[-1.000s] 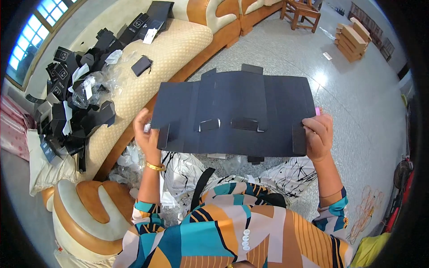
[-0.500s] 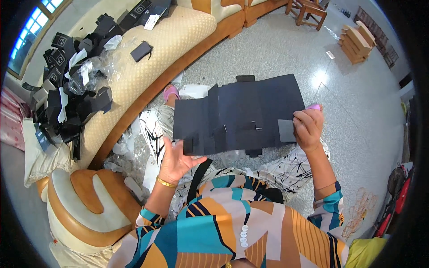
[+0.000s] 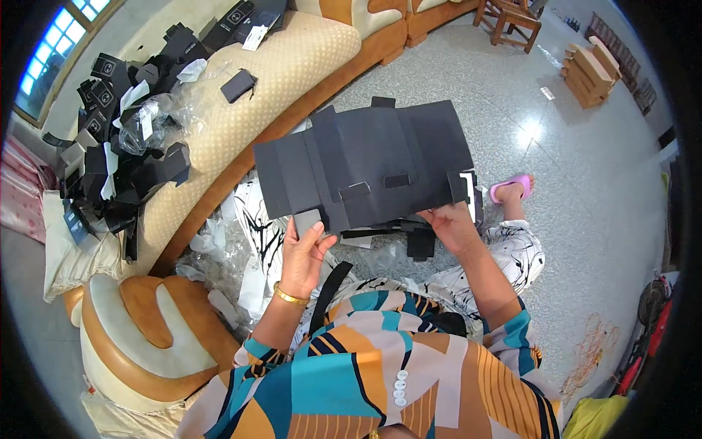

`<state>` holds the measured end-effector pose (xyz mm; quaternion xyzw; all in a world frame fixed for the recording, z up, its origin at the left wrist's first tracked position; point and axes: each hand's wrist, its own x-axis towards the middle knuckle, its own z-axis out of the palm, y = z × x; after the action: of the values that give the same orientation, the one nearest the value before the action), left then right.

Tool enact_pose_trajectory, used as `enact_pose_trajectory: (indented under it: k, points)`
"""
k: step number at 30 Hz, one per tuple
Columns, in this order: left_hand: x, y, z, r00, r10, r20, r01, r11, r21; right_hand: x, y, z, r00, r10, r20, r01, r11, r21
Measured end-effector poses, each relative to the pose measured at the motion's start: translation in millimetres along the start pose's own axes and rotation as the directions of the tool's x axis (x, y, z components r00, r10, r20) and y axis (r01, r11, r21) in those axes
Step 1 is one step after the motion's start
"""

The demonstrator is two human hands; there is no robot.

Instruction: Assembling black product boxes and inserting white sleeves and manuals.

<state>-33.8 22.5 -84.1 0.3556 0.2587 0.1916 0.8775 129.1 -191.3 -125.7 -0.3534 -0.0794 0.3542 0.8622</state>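
A black unfolded cardboard box (image 3: 365, 161) is held flat above my lap, with flaps, slots and two small cut-outs showing. My left hand (image 3: 303, 260) pinches a greyish flap at its lower left corner, thumb on top. Under the lower right edge is my right hand (image 3: 455, 227), gripping the card with its fingers mostly hidden beneath. More black card pieces (image 3: 420, 245) show below the sheet, near my right hand. Whether these are joined to it I cannot tell.
A cream sofa (image 3: 307, 58) curves along the left, bearing a heap of black boxes and clear plastic (image 3: 150, 124). A small dark pouch (image 3: 238, 85) lies on its seat. Wooden stool (image 3: 510, 22) and wooden block stack (image 3: 591, 73) stand far right. Plastic scraps (image 3: 219, 241) litter the floor by the sofa.
The cardboard has shifted left and tilted. My left hand has closed on its corner flap, and my right hand has moved from its right side to the lower edge.
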Motion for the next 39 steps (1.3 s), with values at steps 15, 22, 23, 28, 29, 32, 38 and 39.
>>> enact_pose_trajectory:
  k: [15,22,23,28,29,32,38,39]
  points:
    - [-15,-31,2,0.929,0.368,0.017,-0.351,0.870,0.345,15,10,27,0.867,-0.270,-0.418,0.347,0.930,0.120]
    - [3,-21,8,0.695,0.680,0.232,-0.673,0.504,0.541,9,6,30,0.785,-0.507,-0.355,0.479,0.861,-0.169]
    - [6,-22,5,0.730,0.667,0.151,-0.631,0.570,0.526,10,7,24,0.783,-0.490,-0.382,0.464,0.870,-0.166]
    - [14,-1,13,0.750,0.649,-0.127,-0.532,0.707,0.466,8,7,21,0.736,-0.611,-0.293,0.503,0.782,-0.368]
    - [17,2,10,0.718,0.691,-0.079,-0.583,0.660,0.474,6,8,12,0.710,-0.657,-0.255,0.525,0.734,-0.431]
    - [17,12,7,0.769,0.633,-0.088,-0.557,0.732,0.392,7,4,24,0.627,-0.689,-0.362,0.401,0.685,-0.608]
    - [34,25,3,0.941,0.198,-0.273,-0.262,0.940,-0.218,0,-21,39,0.734,-0.529,-0.425,0.399,0.843,-0.360]
    - [37,27,-3,0.948,0.184,-0.260,-0.244,0.944,-0.221,0,-24,29,0.795,-0.416,-0.441,0.379,0.909,-0.174]
